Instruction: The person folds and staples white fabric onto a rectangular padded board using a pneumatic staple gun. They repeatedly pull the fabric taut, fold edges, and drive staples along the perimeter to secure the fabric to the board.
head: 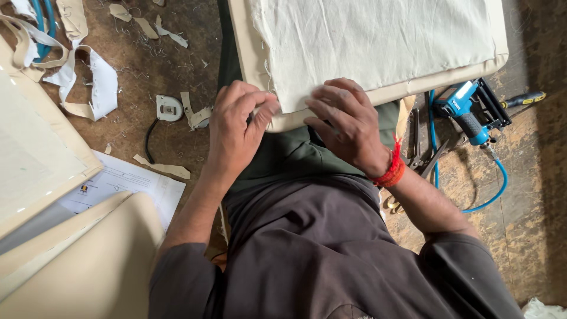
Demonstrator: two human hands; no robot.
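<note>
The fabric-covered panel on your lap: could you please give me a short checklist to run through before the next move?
1. Left hand pinches the cloth at the panel's near edge: ok.
2. Right hand presses flat on the cloth: ok.
3. Cloth smooth: not ok, creased.
4. Blue staple gun beside the right hand, air hose attached: ok.
5. Cloth already stapled underneath: cannot tell.

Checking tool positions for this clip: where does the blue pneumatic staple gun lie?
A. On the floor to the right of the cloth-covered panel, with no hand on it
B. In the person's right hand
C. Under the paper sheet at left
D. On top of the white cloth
A: the blue staple gun lies on the floor beside the panel, its blue hose attached, while the left hand and right hand both press the white cloth at the panel's edge.
</note>
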